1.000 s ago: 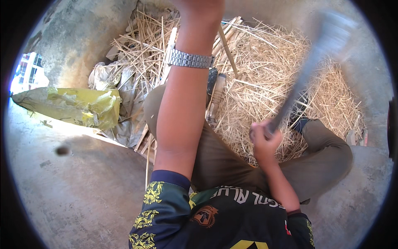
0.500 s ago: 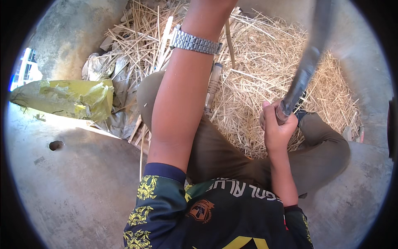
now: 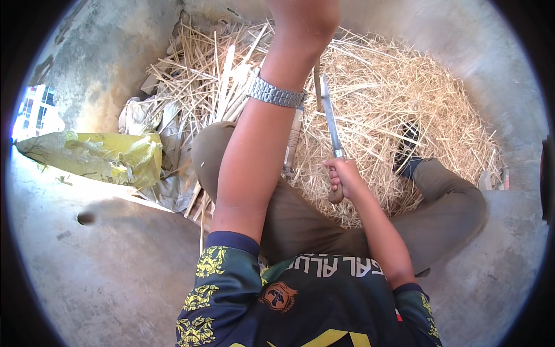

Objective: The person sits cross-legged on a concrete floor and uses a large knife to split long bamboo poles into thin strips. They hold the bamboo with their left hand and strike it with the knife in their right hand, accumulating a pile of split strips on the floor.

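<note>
I see the left hand point(image 3: 306, 16) at the top edge and, right of it, the knife point(image 3: 332, 133) in the right hand point(image 3: 345, 176)

Leftmost on my feed is a yellow sack point(image 3: 118, 162), then pale strips point(image 3: 196, 87) and a watch point(image 3: 274, 94). The left hand's fingers are out of my sight, so I cannot tell how open it is or whether it holds the stick point(image 3: 317, 89) below it. The knife's tip lies just beside the stick, blade pointing up my view; the right hand is closed around the handle. Further right, straw point(image 3: 376, 87) spreads around a dark shoe point(image 3: 407, 144)
</note>
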Tool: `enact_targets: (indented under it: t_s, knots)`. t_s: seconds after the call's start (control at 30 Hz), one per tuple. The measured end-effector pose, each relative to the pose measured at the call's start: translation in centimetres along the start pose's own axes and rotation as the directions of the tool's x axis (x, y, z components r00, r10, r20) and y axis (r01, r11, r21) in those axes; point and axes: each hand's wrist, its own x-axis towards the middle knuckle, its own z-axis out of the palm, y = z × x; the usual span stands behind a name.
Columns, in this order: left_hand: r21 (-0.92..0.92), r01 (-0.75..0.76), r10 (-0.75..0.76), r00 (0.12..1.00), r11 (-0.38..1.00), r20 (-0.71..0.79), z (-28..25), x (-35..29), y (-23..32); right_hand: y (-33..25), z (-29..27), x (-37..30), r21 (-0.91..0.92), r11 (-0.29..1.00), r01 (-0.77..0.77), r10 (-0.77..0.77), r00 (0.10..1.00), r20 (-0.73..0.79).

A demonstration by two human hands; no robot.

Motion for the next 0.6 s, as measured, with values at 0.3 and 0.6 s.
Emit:
enact_targets:
  t_s: [0.3, 0.6]
  knots:
    - [0.068, -0.015, 0.02, 0.998, 0.998, -0.063, -1.6, 0.7, -0.4, -5.7, 4.9, -3.7, -0.462, 0.608, 0.645, -0.759, 0.643, -0.102]
    - [0.001, 0.093, -0.092, 0.982, 0.996, -0.164, -2.8, 0.9, 1.0, 5.9, -2.5, 9.8, -0.611, 0.791, 0.037, -0.278, 0.911, -0.305]
